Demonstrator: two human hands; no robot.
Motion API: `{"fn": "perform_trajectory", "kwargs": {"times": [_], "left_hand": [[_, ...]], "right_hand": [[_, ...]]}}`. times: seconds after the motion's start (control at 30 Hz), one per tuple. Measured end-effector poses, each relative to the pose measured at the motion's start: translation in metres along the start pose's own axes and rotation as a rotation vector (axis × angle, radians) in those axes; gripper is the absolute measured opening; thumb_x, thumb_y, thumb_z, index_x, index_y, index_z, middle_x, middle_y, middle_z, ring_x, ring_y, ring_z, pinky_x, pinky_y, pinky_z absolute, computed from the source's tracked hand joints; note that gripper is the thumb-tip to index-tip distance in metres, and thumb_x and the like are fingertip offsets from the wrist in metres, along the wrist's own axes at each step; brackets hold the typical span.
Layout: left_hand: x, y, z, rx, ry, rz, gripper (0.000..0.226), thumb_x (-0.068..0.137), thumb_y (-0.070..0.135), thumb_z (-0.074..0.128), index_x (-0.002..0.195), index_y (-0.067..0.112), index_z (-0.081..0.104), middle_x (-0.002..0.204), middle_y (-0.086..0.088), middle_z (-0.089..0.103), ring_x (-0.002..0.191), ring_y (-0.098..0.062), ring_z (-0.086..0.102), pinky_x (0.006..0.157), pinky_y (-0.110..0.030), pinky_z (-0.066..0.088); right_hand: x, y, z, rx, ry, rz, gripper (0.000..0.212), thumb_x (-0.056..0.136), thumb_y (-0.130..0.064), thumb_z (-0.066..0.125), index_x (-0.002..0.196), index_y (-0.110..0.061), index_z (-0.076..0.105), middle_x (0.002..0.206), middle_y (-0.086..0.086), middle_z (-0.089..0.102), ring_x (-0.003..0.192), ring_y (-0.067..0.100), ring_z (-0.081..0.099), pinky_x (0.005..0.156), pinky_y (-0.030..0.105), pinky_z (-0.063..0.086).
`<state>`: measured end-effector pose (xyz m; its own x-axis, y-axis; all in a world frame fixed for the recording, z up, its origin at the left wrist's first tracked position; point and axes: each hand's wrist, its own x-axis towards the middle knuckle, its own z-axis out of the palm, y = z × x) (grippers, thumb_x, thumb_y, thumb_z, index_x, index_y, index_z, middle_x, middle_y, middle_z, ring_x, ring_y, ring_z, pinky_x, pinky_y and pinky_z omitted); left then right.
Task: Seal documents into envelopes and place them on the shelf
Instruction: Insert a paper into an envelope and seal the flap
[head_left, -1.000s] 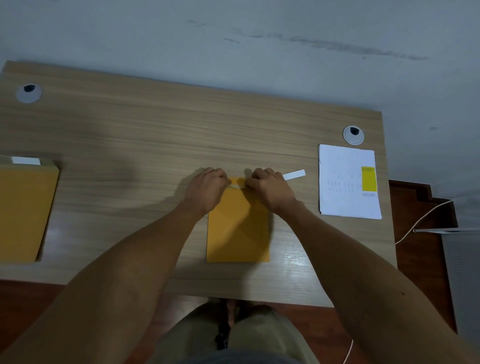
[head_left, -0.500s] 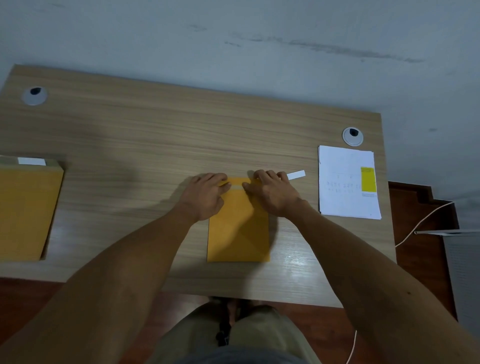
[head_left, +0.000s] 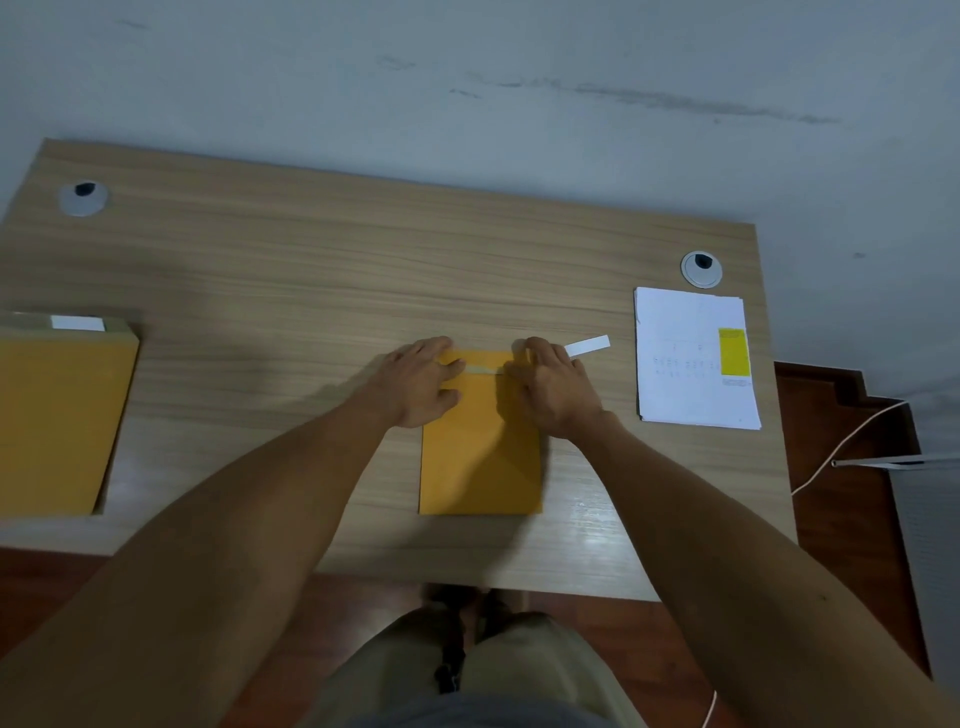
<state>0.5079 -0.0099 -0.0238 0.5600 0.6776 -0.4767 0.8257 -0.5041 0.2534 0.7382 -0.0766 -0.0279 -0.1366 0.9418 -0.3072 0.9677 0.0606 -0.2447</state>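
An orange envelope (head_left: 480, 457) lies flat on the wooden desk (head_left: 311, 291) near its front edge, directly before me. My left hand (head_left: 421, 384) rests on its upper left corner with the fingers fairly straight and pressing down. My right hand (head_left: 550, 389) sits at the upper right corner, its fingers curled, thumb and forefinger pinching the end of a pale sealing strip (head_left: 480, 369) that runs across the envelope's top between my hands. A stack of white documents (head_left: 685, 364) with a yellow patch lies to the right.
A loose white paper strip (head_left: 589, 345) lies just right of my right hand. A stack of orange envelopes (head_left: 57, 415) sits at the desk's left edge. Two grey cable grommets (head_left: 83, 197) (head_left: 701, 267) mark the back corners. A white cable (head_left: 852, 431) hangs off the right side.
My hands have drawn slightly apart at the envelope's top, uncovering the pale strip between them. My left hand has flattened onto the envelope. The loose white strip has not moved.
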Motion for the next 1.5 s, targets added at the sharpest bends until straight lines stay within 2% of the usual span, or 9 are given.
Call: {"fn": "perform_trajectory", "kwargs": {"times": [0.17,0.3,0.5,0.57,0.67,0.87,0.97,1.27,1.5], "left_hand": [[-0.015,0.003,0.017,-0.677,0.338,-0.239,0.052,0.097,0.021,0.061,0.146,0.009,0.048,0.153,-0.009,0.034,0.136,-0.024,0.044,0.110,-0.029,0.038],[-0.032,0.021,0.028,-0.844,0.445,-0.561,0.029,0.094,0.015,0.058,0.122,0.007,0.063,0.116,-0.009,0.063,0.104,-0.025,0.062,0.085,-0.024,0.041],[-0.053,0.038,0.046,-0.959,0.394,-0.757,0.010,0.083,0.014,0.064,0.075,0.011,0.070,0.074,-0.003,0.068,0.074,-0.025,0.066,0.070,-0.035,0.056],[-0.057,0.041,0.048,-1.074,0.401,-0.766,0.017,0.083,0.006,0.067,0.068,0.015,0.064,0.071,0.001,0.062,0.076,-0.023,0.062,0.072,-0.033,0.054],[-0.059,0.034,0.054,-1.275,0.387,-0.786,0.019,0.084,0.004,0.073,0.102,0.008,0.071,0.099,-0.001,0.068,0.092,-0.020,0.064,0.083,-0.029,0.053],[-0.082,0.017,0.047,-1.506,0.371,-0.688,0.014,0.092,0.000,0.065,0.099,0.009,0.071,0.092,-0.004,0.073,0.075,-0.013,0.067,0.060,-0.024,0.052],[-0.095,0.006,0.045,-1.528,0.368,-0.644,0.015,0.094,0.002,0.063,0.092,0.015,0.070,0.090,-0.002,0.072,0.074,-0.012,0.067,0.056,-0.023,0.050],[-0.146,-0.022,0.035,-1.509,0.479,-0.679,0.030,0.093,0.000,0.063,0.122,0.007,0.065,0.116,-0.009,0.070,0.088,-0.017,0.066,0.056,-0.020,0.048],[-0.189,-0.064,0.027,-1.503,0.548,-0.704,0.029,0.092,-0.005,0.062,0.120,0.004,0.064,0.107,-0.012,0.067,0.067,-0.011,0.059,0.040,-0.015,0.045]], "right_hand": [[-0.017,-0.018,0.018,0.489,0.212,0.351,0.049,0.092,-0.017,0.055,0.140,-0.008,0.048,0.134,0.018,0.048,0.120,0.037,0.051,0.098,0.047,0.048],[-0.030,-0.038,0.014,0.627,0.293,0.706,0.032,0.102,-0.026,0.044,0.126,-0.007,0.055,0.118,0.016,0.062,0.107,0.037,0.062,0.080,0.040,0.050],[-0.037,-0.054,0.013,0.874,0.217,0.997,0.030,0.099,-0.025,0.052,0.113,-0.001,0.064,0.110,0.019,0.068,0.101,0.038,0.065,0.078,0.039,0.051],[-0.041,-0.058,0.011,0.959,0.219,0.982,0.026,0.097,-0.017,0.054,0.108,0.003,0.066,0.104,0.020,0.068,0.101,0.039,0.066,0.078,0.039,0.053],[-0.047,-0.060,0.017,1.043,0.221,0.892,0.021,0.092,-0.002,0.051,0.096,-0.001,0.071,0.097,0.013,0.071,0.095,0.036,0.067,0.083,0.045,0.057],[-0.062,-0.072,0.025,1.274,0.231,0.792,0.021,0.086,0.005,0.055,0.085,-0.015,0.063,0.082,0.005,0.066,0.072,0.020,0.059,0.058,0.031,0.050],[-0.067,-0.084,0.024,1.338,0.250,0.732,0.019,0.088,0.005,0.057,0.087,-0.013,0.064,0.083,0.005,0.067,0.071,0.016,0.057,0.060,0.028,0.048],[-0.065,-0.127,0.024,1.349,0.233,0.606,0.016,0.089,0.003,0.060,0.087,-0.012,0.064,0.082,0.003,0.066,0.067,0.014,0.056,0.058,0.025,0.045],[-0.052,-0.183,0.027,1.355,0.206,0.517,0.014,0.090,0.004,0.061,0.090,-0.009,0.063,0.085,0.004,0.066,0.072,0.015,0.057,0.063,0.025,0.047]]}}
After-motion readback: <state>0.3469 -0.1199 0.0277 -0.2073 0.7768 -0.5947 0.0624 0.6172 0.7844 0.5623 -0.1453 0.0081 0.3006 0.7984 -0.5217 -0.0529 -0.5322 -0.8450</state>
